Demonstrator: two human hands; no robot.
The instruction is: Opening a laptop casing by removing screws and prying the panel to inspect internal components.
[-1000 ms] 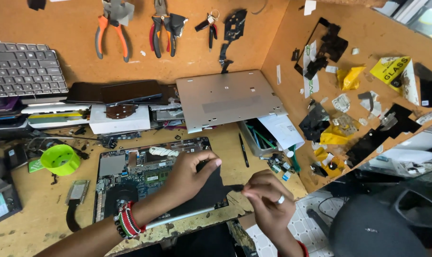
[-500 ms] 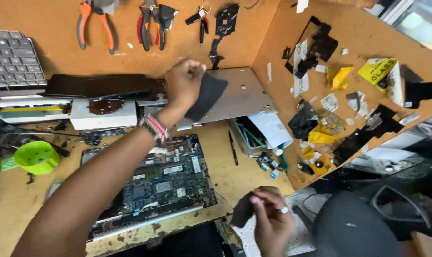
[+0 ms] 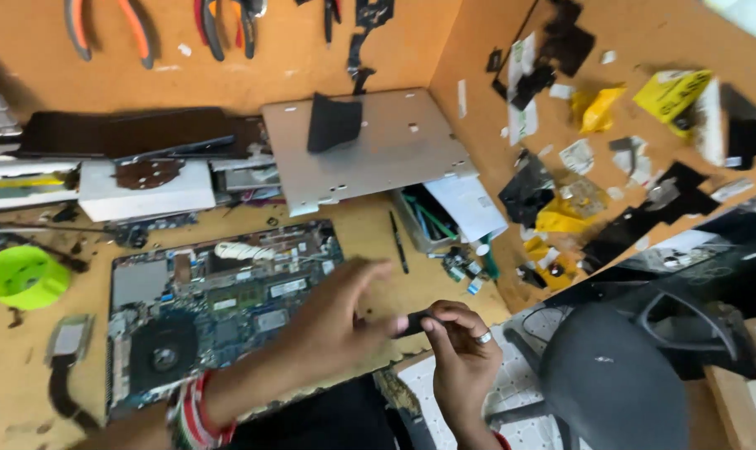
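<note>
Black small piece (image 3: pixel 413 322) pinched between blurred hands (image 3: pixel 394 329), mostly hidden, shape unclear

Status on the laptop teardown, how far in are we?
Done: the laptop lies open with its board and fan exposed; a grey cover panel leans at the back wall with a black sheet on it. In hand: left hand and right hand meet over a small black piece at the bench edge. Left: board, fan and white cable are not yet removed.
</note>
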